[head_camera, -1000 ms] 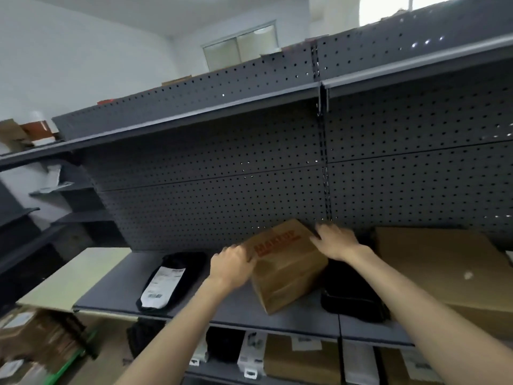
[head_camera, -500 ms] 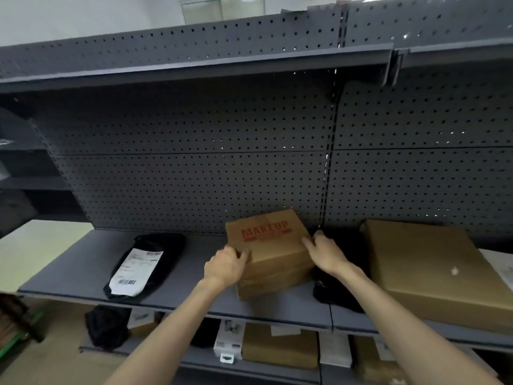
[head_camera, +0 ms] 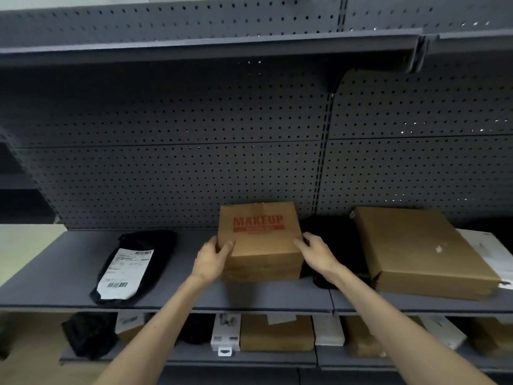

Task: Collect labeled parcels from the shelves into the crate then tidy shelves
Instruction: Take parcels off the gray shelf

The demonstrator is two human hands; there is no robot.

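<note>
Gripping the MAKEUP box [head_camera: 259, 240] from both sides, left hand [head_camera: 212, 258] and right hand [head_camera: 316, 252] curl fingers over its corners on the shelf [head_camera: 69, 268]

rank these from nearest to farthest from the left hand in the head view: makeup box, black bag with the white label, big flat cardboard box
1. makeup box: the left hand grips its left side.
2. black bag with the white label: to the hand's left on the same shelf.
3. big flat cardboard box: far right, beyond the right hand.
</note>
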